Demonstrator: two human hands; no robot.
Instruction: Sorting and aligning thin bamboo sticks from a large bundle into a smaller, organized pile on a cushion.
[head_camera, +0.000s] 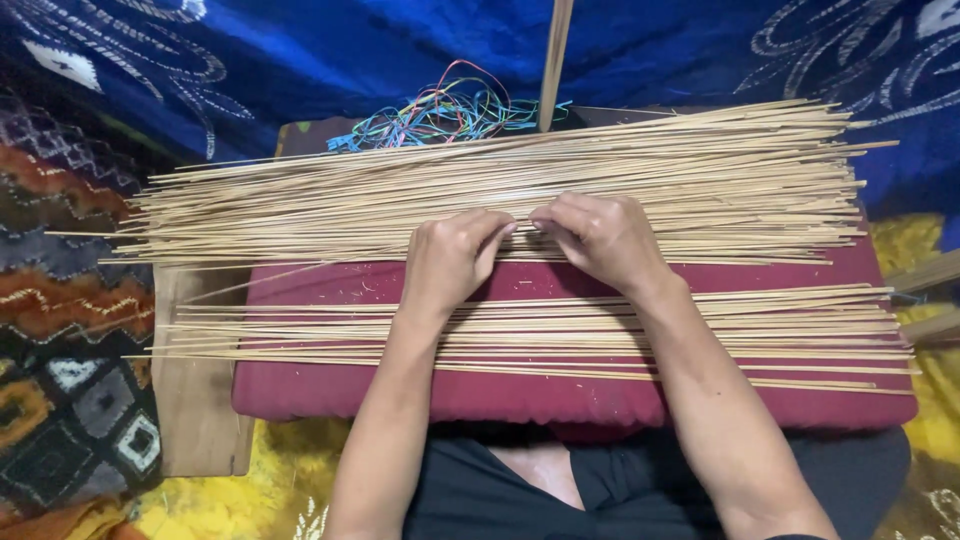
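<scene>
**Both hands at the near edge of the far stick pile**

The far pile of sticks (500, 190) lies crosswise over the back of a red cushion (560, 395), fanned loosely, ends overhanging both sides. The left hand (455, 255) and right hand (600, 235) meet at the pile's near edge, about midway along, fingertips almost touching. Each grip looks pinched narrow on a stick or two there, though the curled fingers hide just what is held.

These sticks look thin, pale and very light; I would judge them springy over their length and easy to snap if bent hard. Smooth and round, they would roll and slide over each other, so a pinch near the middle, where a stick balances, seems the sound place to take one.

A second, flatter row of sticks (540, 340) crosses the cushion nearer the person, under both forearms. Behind the far pile lies a tangle of coloured strings (440, 115), and one upright slat (555, 60) rises beyond. A wooden board (195, 410) shows under the cushion's left side, with patterned cloth (70, 330) around.
</scene>
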